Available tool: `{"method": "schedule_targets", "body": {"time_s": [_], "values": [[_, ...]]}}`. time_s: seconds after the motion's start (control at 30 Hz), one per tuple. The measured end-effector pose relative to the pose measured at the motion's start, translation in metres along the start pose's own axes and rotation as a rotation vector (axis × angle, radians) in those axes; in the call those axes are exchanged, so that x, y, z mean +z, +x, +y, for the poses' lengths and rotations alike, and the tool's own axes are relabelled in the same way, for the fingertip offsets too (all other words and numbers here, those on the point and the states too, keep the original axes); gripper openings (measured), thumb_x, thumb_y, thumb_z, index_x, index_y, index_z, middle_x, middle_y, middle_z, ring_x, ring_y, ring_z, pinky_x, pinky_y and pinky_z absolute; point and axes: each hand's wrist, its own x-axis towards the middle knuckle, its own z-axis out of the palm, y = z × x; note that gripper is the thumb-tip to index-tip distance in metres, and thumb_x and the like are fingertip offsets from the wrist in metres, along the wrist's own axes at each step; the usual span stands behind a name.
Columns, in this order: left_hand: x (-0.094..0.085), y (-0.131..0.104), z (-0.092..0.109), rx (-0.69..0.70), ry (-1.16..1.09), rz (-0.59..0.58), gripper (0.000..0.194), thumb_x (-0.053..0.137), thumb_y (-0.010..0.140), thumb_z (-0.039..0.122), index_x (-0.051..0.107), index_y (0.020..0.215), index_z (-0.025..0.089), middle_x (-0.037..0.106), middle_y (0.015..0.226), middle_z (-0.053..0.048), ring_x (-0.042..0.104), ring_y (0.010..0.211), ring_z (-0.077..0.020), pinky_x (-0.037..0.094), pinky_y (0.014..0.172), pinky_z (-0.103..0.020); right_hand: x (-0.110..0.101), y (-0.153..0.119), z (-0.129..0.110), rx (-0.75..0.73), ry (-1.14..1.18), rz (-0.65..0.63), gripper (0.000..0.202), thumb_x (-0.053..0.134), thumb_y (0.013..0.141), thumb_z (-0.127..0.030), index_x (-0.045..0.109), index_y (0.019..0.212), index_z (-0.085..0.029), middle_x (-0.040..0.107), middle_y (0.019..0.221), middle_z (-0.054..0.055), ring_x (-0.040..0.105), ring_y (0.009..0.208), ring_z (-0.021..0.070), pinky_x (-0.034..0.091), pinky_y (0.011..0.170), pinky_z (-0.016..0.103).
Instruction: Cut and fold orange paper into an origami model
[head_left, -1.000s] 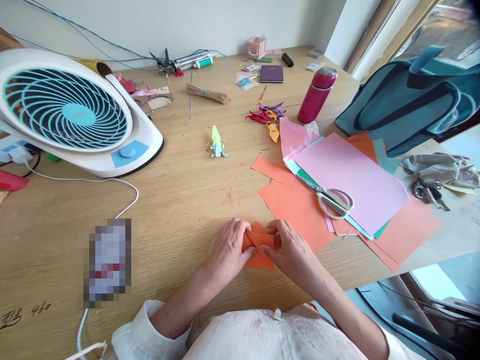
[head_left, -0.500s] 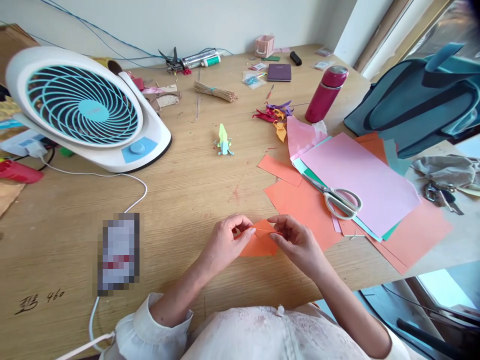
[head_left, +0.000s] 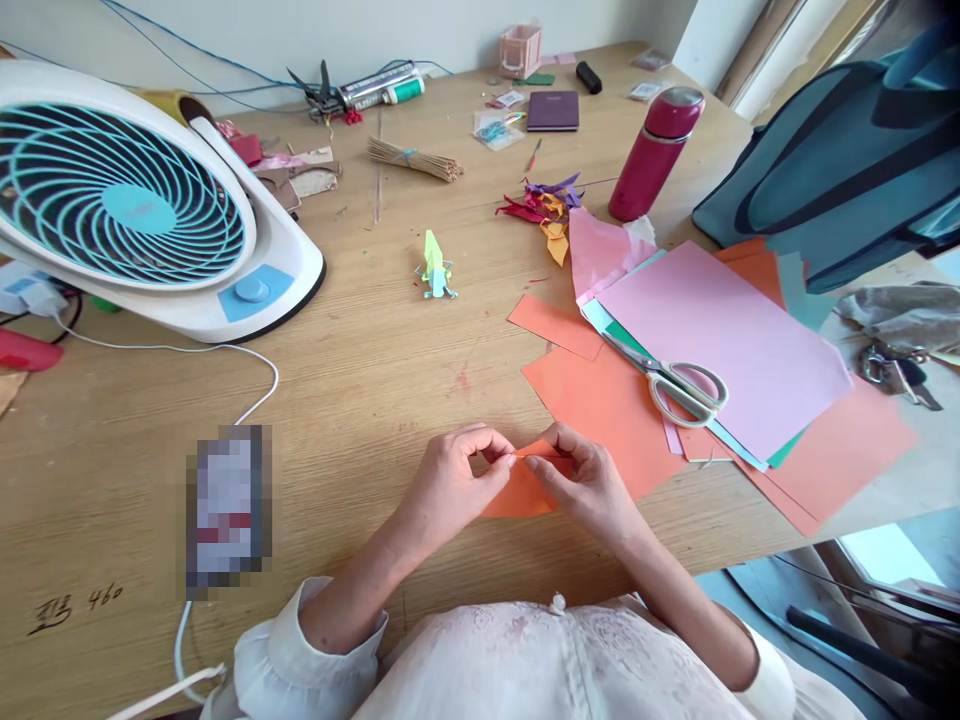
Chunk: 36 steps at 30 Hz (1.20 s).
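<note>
Low over the table's near edge, a small sheet of orange paper [head_left: 520, 493] with a raised fold is held between both hands. My left hand [head_left: 461, 478] pinches the fold from the left, thumb against fingertips. From the right, my right hand [head_left: 581, 480] grips the same fold, its thumb lying along the crease close to the left fingertips. The fingers cover part of the fold. Farther up the table stands a small folded paper figure [head_left: 435, 268] in yellow-green and light blue.
Right of my hands lie larger orange sheets [head_left: 600, 415], a pink sheet [head_left: 720, 340] and scissors [head_left: 664, 378]. Behind them are a magenta bottle [head_left: 656, 155], a teal bag [head_left: 817, 160] and folded paper pieces [head_left: 551, 210]. A white fan [head_left: 277, 250] and a pixelated object [head_left: 229, 510] with a cable are left.
My right thumb has slid left along the fold, bringing the hands closer together. Both hands still hold the orange paper. The view has shifted slightly.
</note>
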Motion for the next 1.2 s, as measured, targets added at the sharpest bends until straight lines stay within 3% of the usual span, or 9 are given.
{"method": "schedule_targets", "body": {"time_s": [0.23, 0.87, 1.2], "values": [[-0.0021, 0.0013, -0.0003, 0.014, 0.02, 0.015, 0.019, 0.056, 0.084, 0.006, 0.068, 0.079, 0.019, 0.07, 0.08, 0.002, 0.065, 0.075, -0.0122, 0.048, 0.073, -0.023, -0.0023, 0.0007, -0.001, 0.016, -0.043, 0.027, 0.016, 0.061, 0.088, -0.033, 0.062, 0.083, -0.019, 0.06, 0.072, 0.0, 0.053, 0.064, 0.0134, 0.041, 0.054, 0.022], [-0.0018, 0.0004, 0.0026, 0.026, 0.102, 0.022, 0.017, 0.056, 0.081, 0.005, 0.06, 0.071, 0.019, 0.063, 0.073, 0.003, 0.059, 0.07, -0.0118, 0.046, 0.068, -0.023, 0.0, 0.0005, -0.0031, -0.022, -0.074, 0.045, 0.012, 0.059, 0.087, -0.028, 0.062, 0.082, -0.018, 0.061, 0.075, 0.001, 0.056, 0.072, 0.016, 0.043, 0.064, 0.026], [0.0011, 0.0008, 0.0002, 0.044, 0.083, 0.016, 0.015, 0.055, 0.083, 0.007, 0.061, 0.077, 0.02, 0.065, 0.077, 0.001, 0.062, 0.074, -0.0133, 0.048, 0.07, -0.024, 0.0018, -0.0011, -0.0023, -0.046, -0.085, 0.072, 0.013, 0.059, 0.087, -0.029, 0.059, 0.078, -0.019, 0.059, 0.074, 0.0, 0.054, 0.069, 0.0152, 0.042, 0.06, 0.025]]}}
